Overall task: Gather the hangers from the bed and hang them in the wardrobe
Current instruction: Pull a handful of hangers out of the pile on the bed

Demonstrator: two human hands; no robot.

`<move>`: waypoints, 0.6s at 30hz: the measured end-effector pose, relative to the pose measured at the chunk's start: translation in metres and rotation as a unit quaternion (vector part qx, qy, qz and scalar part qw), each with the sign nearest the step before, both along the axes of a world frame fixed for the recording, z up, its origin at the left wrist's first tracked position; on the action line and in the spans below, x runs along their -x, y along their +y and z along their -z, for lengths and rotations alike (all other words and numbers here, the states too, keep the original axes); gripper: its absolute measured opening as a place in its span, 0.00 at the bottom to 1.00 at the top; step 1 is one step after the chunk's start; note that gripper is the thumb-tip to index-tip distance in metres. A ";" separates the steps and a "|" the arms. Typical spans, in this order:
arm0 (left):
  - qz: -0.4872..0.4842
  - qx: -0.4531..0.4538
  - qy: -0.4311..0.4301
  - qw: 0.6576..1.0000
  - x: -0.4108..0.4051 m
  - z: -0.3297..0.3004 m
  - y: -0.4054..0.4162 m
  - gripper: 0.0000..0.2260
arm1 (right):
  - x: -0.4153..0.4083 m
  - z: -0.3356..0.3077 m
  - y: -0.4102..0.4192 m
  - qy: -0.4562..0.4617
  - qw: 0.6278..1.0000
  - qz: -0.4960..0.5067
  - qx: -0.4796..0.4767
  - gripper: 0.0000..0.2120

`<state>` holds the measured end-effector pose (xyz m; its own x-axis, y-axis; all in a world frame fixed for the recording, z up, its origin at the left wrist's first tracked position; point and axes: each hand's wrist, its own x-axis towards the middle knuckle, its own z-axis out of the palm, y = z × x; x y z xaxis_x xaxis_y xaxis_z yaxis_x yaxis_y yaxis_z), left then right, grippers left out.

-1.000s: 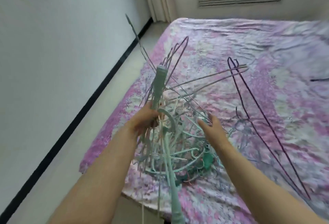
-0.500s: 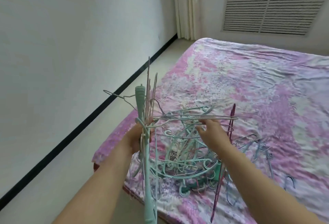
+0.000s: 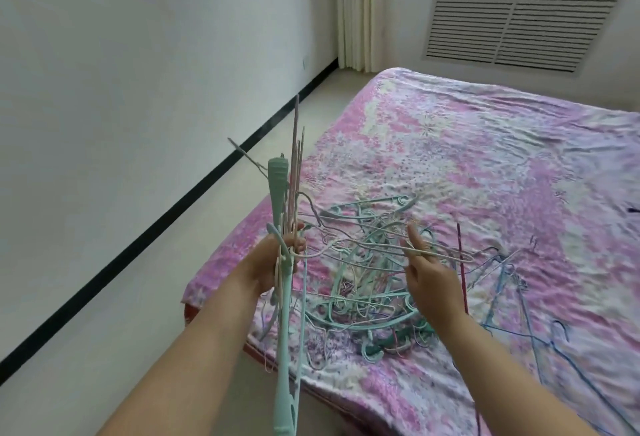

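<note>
Hangers [image 3: 282,262] stand upright through left hand [image 3: 273,262] grip.

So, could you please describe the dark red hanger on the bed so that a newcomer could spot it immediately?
Start at the pink floral bed and find the tangled pile of pale green plastic and wire hangers near its front left corner. Just right of that pile, past the right hand, a thin dark red wire hanger stands almost upright. Its neighbours are mint, white or blue; it alone is dark red.
</note>
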<state>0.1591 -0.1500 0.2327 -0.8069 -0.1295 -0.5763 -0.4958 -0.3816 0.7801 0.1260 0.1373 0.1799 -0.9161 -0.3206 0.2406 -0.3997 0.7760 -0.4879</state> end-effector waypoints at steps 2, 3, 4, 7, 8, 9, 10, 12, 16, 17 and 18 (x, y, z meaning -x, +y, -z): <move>0.017 0.023 -0.008 1.000 0.003 0.000 0.004 0.12 | -0.005 0.000 0.001 -0.096 0.994 -0.006 -0.060 0.33; 0.019 0.032 -0.010 0.999 0.004 0.000 0.008 0.11 | -0.007 -0.003 0.003 -0.163 0.982 -0.015 -0.099 0.37; 0.016 0.037 -0.012 0.999 0.005 0.001 0.011 0.10 | -0.008 -0.006 0.004 -0.211 0.969 -0.026 -0.124 0.41; -0.011 0.048 -0.007 0.999 0.015 0.003 0.021 0.16 | -0.007 -0.018 0.007 -0.280 0.949 -0.050 -0.134 0.42; -0.020 0.040 0.001 0.999 0.020 0.001 0.025 0.17 | -0.008 -0.022 0.009 -0.288 0.949 -0.049 -0.119 0.39; -0.032 0.029 0.009 0.999 0.026 -0.001 0.030 0.17 | -0.009 -0.026 0.012 -0.280 0.953 -0.050 -0.102 0.35; -0.039 0.024 0.022 0.999 0.029 -0.004 0.036 0.17 | -0.010 -0.029 0.016 -0.249 0.964 -0.049 -0.082 0.31; -0.051 0.022 0.037 0.998 0.036 -0.007 0.048 0.20 | -0.013 -0.033 0.029 -0.142 0.990 -0.023 -0.001 0.20; -0.079 0.049 0.061 0.994 0.034 -0.006 0.082 0.11 | -0.011 -0.040 0.063 -0.090 0.946 0.057 0.306 0.08; -0.079 0.048 0.071 0.993 0.032 -0.011 0.095 0.07 | -0.006 -0.044 0.072 -0.105 0.924 0.085 0.359 0.08; -0.082 0.059 0.059 0.993 0.030 -0.016 0.109 0.05 | 0.001 -0.049 0.083 -0.107 0.914 0.116 0.373 0.09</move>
